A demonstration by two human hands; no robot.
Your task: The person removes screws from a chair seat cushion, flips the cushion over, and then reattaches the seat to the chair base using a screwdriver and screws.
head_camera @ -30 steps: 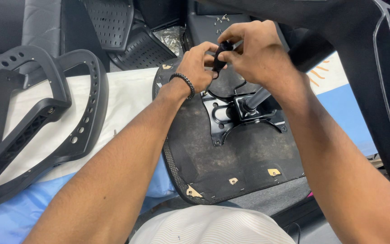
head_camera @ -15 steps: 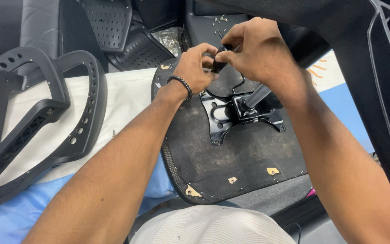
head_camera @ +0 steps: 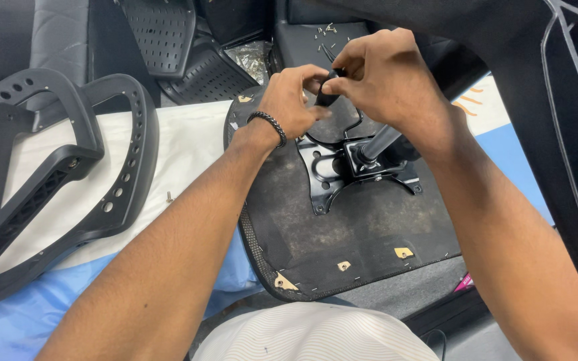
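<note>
One view only — a camera worn on the head, tilted steeply down and forward along both forearms. It sits close: the left hand [head_camera: 294, 100] and right hand [head_camera: 386, 80] fill the upper centre, above the upturned black fabric-covered chair seat [head_camera: 342, 234] — black plastic chair armrests [head_camera: 48, 180] at left.

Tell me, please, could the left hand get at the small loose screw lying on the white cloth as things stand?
Probably yes: the screw lies in the open on the white cloth, uncovered, but the left hand now pinches a small black part together with the right hand.
</note>
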